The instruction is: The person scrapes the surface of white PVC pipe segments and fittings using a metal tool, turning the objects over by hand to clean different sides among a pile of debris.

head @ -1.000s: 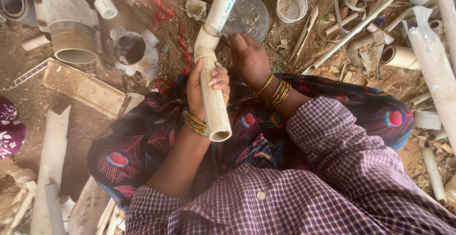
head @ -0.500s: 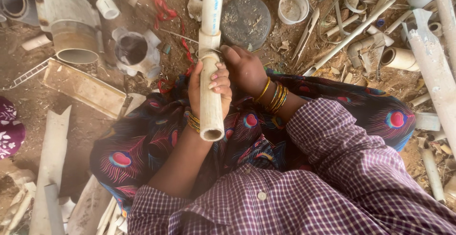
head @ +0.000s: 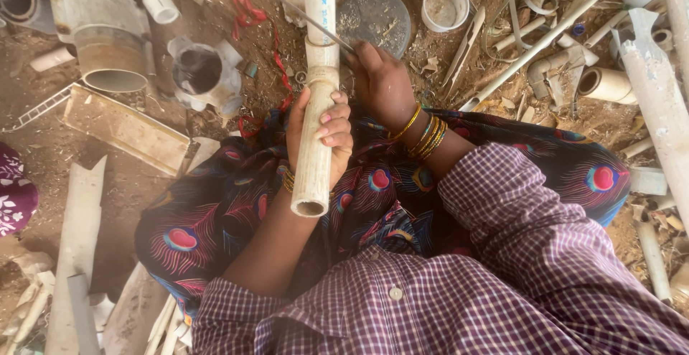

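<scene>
left hand wrapped round dirty white pipe, upright over lap. right hand gripping thin blade laid across pipe at joint. step: cutting. next stroke likely needs firm hold, level blade.

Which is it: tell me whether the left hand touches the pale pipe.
Touching: the head view shows the left hand wrapped around the pale pipe.
</scene>
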